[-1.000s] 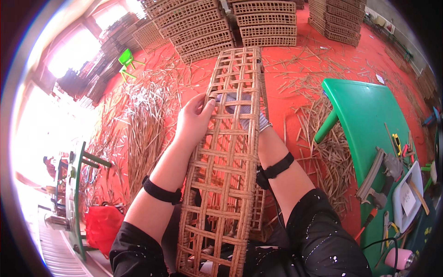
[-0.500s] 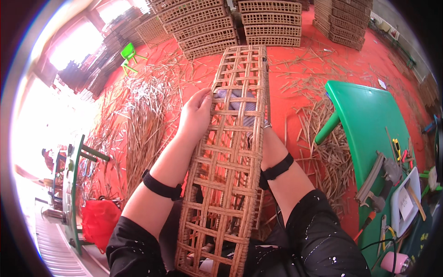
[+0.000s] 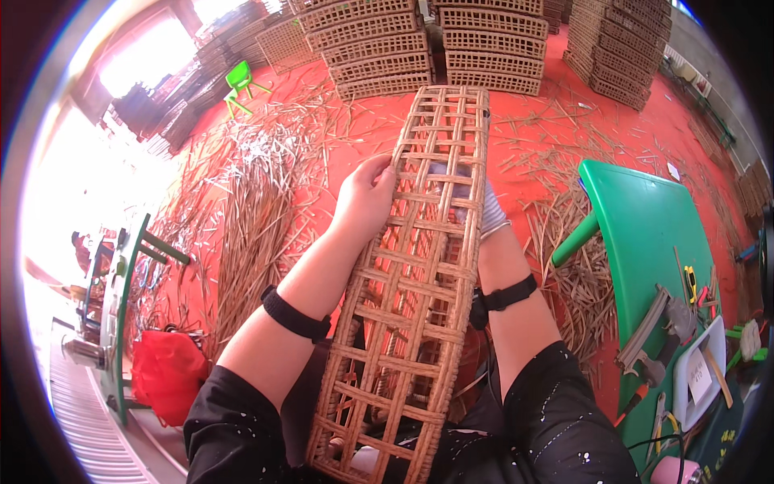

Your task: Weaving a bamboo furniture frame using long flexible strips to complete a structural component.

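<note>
A long, open-weave wicker basket [image 3: 414,282] stands tilted before me, one narrow side facing up; its lower end is at my lap. My bare left hand [image 3: 364,198] grips its left edge near the upper part, thumb along the rim and the other fingers partly hidden. On the right side is my right hand [image 3: 492,211], in a pale striped glove. Parts of that glove show through the weave, so the hand reaches in or behind it; its fingers are too covered to read. Black bands circle both forearms.
A green table [image 3: 645,210] at right carries pliers-like tools, a hammer and a white tray [image 3: 700,379]. Loose cane strips [image 3: 258,202] litter the red floor. Stacked wicker baskets [image 3: 496,48] stand ahead. A green chair [image 3: 240,78] and red bag [image 3: 168,375] are at left.
The basket's upper end and both hands have shifted right in the view, and the surroundings have shifted slightly too. More of the right glove shows beside the basket. The left hand keeps its grip.
</note>
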{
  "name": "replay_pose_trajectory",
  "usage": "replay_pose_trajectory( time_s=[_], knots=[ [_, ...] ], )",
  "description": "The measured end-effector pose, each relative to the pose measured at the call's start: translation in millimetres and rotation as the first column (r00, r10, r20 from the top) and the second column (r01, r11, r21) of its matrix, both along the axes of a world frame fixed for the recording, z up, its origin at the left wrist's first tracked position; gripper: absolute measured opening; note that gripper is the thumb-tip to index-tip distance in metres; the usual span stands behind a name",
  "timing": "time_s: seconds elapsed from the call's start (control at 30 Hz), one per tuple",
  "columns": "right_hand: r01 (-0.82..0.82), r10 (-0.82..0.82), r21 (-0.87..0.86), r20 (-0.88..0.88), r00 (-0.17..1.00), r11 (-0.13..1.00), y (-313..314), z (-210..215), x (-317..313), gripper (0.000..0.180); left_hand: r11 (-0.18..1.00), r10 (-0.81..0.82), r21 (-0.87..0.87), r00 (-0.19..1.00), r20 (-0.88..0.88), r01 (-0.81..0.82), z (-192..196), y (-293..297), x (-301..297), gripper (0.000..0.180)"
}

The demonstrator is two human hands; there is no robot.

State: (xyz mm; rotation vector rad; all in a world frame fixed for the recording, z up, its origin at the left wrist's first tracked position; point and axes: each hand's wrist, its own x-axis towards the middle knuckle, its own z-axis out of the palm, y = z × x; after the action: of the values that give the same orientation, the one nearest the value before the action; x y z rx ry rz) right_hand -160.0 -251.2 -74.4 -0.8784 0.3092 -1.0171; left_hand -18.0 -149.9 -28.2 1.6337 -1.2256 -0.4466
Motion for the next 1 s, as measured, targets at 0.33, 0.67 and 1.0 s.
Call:
replay_pose_trajectory(
  time_s=[0.33, 0.67, 1.0],
  knots=[
    [0.005, -0.005, -0.002, -0.001, 1.0, 1.0, -0.2, 0.9, 1.0, 0.017, 1.0, 0.002, -0.007, 0.999, 0.052, -0.002, 4.3, 2.0, -4.8, 0.034],
    [-0.011, 0.011, -0.009, -0.001, 1.0, 1.0, 4.0, -1.1, 9.3, 0.017, 1.0, -0.012, -0.014, 0.999, 0.053, 0.013, -1.8, -1.3, -1.9, 0.034],
    [-0.021, 0.021, 0.0, 0.009, 1.0, 1.0, 13.1, -1.6, 14.0, 0.017, 1.0, 0.02, -0.016, 0.999, 0.031, -0.019, 2.1, -0.8, -5.4, 0.033]
  ],
)
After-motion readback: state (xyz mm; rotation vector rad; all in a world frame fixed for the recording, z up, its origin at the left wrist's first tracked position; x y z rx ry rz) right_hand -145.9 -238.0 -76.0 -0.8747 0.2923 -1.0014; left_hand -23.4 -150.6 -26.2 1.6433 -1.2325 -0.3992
